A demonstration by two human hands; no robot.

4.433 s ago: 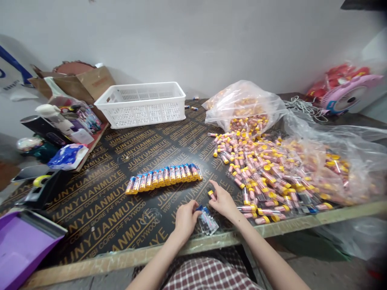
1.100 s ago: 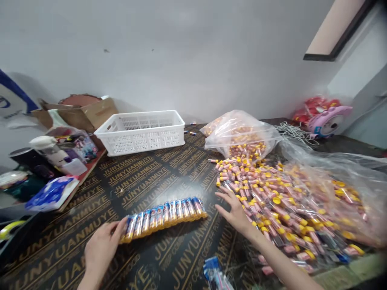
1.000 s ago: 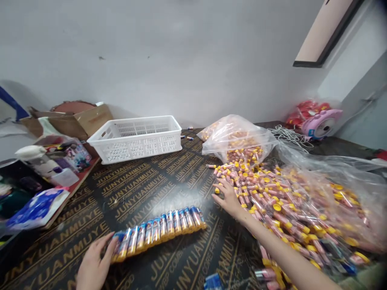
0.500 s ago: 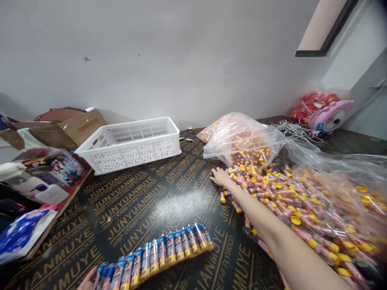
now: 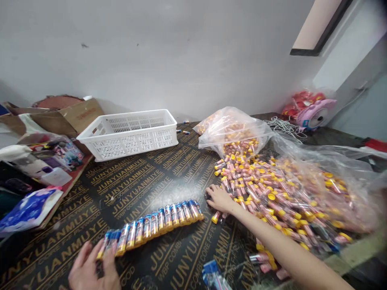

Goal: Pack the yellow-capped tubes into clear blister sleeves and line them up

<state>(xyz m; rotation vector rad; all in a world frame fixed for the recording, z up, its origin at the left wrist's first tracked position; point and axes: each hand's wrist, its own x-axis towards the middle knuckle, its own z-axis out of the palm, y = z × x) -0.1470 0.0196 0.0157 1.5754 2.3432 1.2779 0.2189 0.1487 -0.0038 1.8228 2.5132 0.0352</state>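
A row of small clear tubes [image 5: 154,225] with blue tops, yellow caps and printed labels lies side by side on the dark board. My left hand [image 5: 93,268] is at its near left end, thumb and fingers closed around the end tubes. At the left edge of a large heap of pink-filled, yellow-capped tubes [image 5: 256,189], my right hand [image 5: 220,198] rests palm down with its fingers spread. Some tubes lie beside and partly under that hand. A clear plastic bag [image 5: 236,131] behind the heap holds more of them.
Behind the row stands a white plastic crate [image 5: 136,141]. Boxes [image 5: 81,114] and packets [image 5: 30,211] sit at the left. A pink fan [image 5: 316,114] and coiled white cable [image 5: 287,128] are at the back right. Blue-ended tubes [image 5: 213,274] lie at the front.
My view has shifted, showing more of the near board. My left hand has come further into view at the row's end. The right hand has moved nearer along the heap's edge.
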